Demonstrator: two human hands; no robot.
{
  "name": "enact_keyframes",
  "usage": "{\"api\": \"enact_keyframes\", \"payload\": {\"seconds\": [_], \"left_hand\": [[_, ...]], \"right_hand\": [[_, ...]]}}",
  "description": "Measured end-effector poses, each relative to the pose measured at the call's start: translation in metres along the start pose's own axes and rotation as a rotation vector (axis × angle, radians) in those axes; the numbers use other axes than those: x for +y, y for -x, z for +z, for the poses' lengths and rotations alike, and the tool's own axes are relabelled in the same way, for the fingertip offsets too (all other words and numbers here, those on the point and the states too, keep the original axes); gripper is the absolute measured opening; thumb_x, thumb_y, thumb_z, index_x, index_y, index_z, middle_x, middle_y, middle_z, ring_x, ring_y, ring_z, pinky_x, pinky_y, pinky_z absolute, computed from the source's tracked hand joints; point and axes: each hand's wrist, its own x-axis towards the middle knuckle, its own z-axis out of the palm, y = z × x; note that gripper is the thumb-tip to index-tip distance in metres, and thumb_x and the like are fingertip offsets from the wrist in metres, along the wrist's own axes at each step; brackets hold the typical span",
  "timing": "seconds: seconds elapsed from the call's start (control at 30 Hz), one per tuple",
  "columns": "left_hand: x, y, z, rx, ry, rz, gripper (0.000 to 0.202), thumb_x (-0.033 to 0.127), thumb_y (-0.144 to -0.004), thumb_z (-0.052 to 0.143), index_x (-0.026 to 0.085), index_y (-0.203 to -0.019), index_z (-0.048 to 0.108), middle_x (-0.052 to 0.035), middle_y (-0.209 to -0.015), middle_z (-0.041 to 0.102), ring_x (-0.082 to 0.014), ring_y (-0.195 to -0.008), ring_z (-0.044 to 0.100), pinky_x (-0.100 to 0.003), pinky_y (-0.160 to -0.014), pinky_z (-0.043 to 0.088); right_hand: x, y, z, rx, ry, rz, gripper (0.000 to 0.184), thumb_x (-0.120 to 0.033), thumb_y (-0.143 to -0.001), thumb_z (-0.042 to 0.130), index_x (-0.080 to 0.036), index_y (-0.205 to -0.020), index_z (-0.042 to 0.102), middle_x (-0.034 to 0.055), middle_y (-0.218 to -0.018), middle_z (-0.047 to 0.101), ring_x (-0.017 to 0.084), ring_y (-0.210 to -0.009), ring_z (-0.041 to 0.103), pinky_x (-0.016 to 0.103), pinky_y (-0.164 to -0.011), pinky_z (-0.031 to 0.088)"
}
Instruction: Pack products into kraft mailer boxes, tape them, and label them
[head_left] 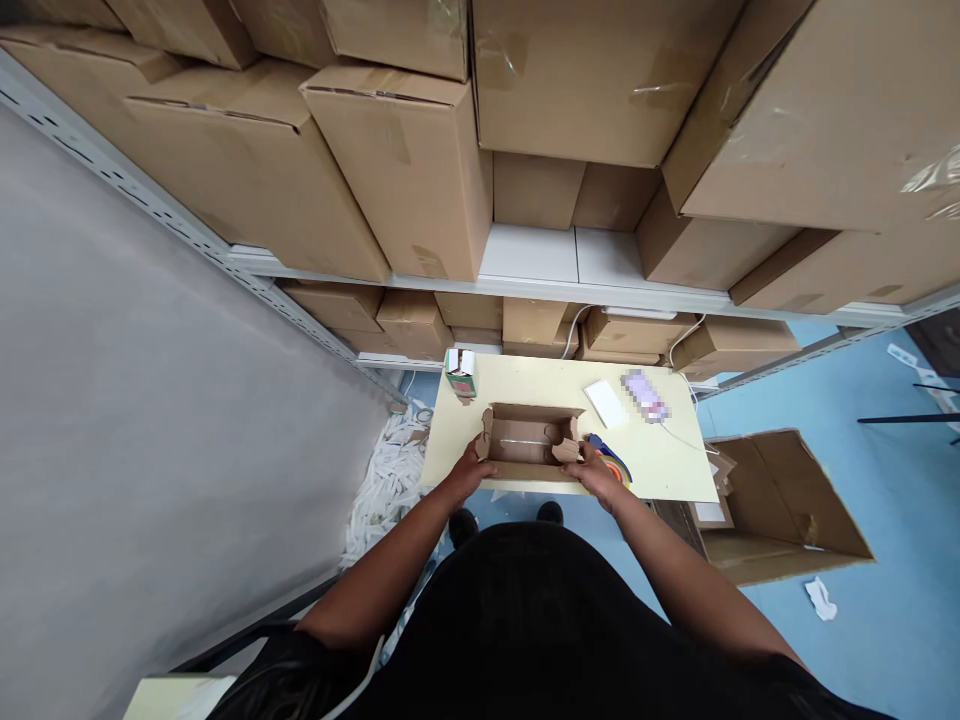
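Observation:
An open cardboard box (517,468) sits at the front edge of the pale table, with its end flaps up and a light seam along the inside bottom. My left hand (470,470) grips its left end, the fingers curled at the side and front corner. At the right front corner my right hand (596,474) holds the box by its wall and flap. Just beside the right hand lies a blue tape dispenser (600,446) with a yellow-orange roll, partly covered by that hand.
On the table (675,465) are a small green-and-white box (460,372), a white card or pad (606,403) and a blurred purple item (645,396). Shelves of cartons (405,170) rise behind. A large open carton (795,500) stands right; paper strips (382,480) heap at left.

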Motion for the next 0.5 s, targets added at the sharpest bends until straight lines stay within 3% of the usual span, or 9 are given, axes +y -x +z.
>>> {"api": "enact_keyframes", "payload": {"seconds": [0.1,0.2,0.3,0.5], "left_hand": [[-0.004,-0.002,0.003,0.094,-0.144,-0.035,0.093,0.025,-0.069,0.075,0.014,-0.154,0.038,-0.0169,-0.145,0.06,-0.0346,-0.133,0.057,-0.045,-0.112,0.044],[-0.007,-0.008,0.007,0.167,-0.242,0.054,0.077,0.033,-0.079,0.073,0.014,-0.149,0.046,-0.018,-0.149,0.056,-0.0338,-0.141,0.05,-0.045,-0.12,0.036],[-0.007,-0.011,0.006,0.15,-0.263,0.114,0.062,0.039,-0.089,0.063,0.016,-0.145,0.052,-0.0165,-0.148,0.058,-0.0313,-0.145,0.047,-0.045,-0.121,0.033],[0.005,-0.001,-0.015,0.132,-0.276,0.186,0.055,0.036,-0.092,0.059,0.016,-0.144,0.055,-0.014,-0.145,0.062,-0.0308,-0.141,0.052,-0.045,-0.12,0.035]], "right_hand": [[-0.005,0.0,0.009,0.082,0.076,-0.06,0.053,-0.032,-0.067,0.075,-0.026,-0.115,0.055,0.0055,-0.103,0.074,0.027,-0.095,0.071,0.033,-0.078,0.055],[-0.007,-0.001,0.019,0.179,0.144,-0.066,0.052,-0.039,-0.072,0.072,-0.025,-0.12,0.054,0.0059,-0.104,0.074,0.028,-0.095,0.071,0.035,-0.082,0.054],[-0.009,0.0,0.024,0.201,0.173,-0.048,0.051,-0.042,-0.076,0.068,-0.024,-0.122,0.057,0.0073,-0.109,0.074,0.027,-0.099,0.071,0.035,-0.085,0.053],[-0.026,0.022,0.033,0.173,0.195,-0.046,0.051,-0.039,-0.074,0.072,-0.025,-0.121,0.059,0.0081,-0.111,0.075,0.028,-0.101,0.071,0.033,-0.082,0.054]]}}
